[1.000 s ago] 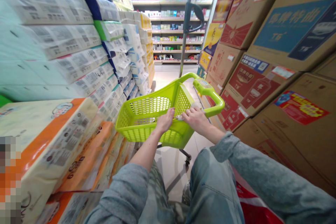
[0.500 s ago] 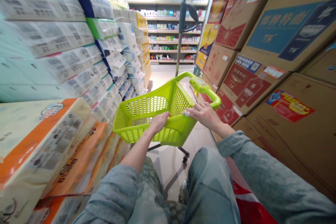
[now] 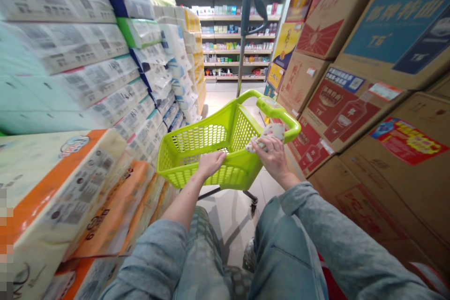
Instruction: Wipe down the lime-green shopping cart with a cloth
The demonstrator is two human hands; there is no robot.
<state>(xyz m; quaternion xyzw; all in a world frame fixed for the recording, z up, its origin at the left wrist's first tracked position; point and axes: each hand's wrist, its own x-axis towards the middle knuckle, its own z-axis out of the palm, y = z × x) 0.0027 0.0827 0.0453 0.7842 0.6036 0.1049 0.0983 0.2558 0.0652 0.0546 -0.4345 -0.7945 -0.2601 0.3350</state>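
Note:
A lime-green shopping cart [image 3: 183, 174] stands in front of my knees, its basket to the left and its handle [image 3: 293, 122] to the right. My left hand [image 3: 211, 165] is closed over the near rim of the basket. In my right hand [image 3: 273, 155] is a white cloth with a small coloured pattern [image 3: 276, 131]; I hold it against the cart's rim close to the handle. The cloth hides part of the handle's near end. Inside the basket, the part of the floor I can see shows only its mesh.
Stacked packs of paper tissue [image 3: 94, 47] line the left side, with orange packs [image 3: 116, 206] close by my left arm. Cardboard cartons [image 3: 397, 103] rise on the right. A grey pole [image 3: 242, 51] stands beyond the cart, before stocked shelves [image 3: 235, 18].
My right hand has turned, and more of the cloth now shows above its fingers. My left hand stays on the rim. The view has shifted slightly, so the cart sits a little further right.

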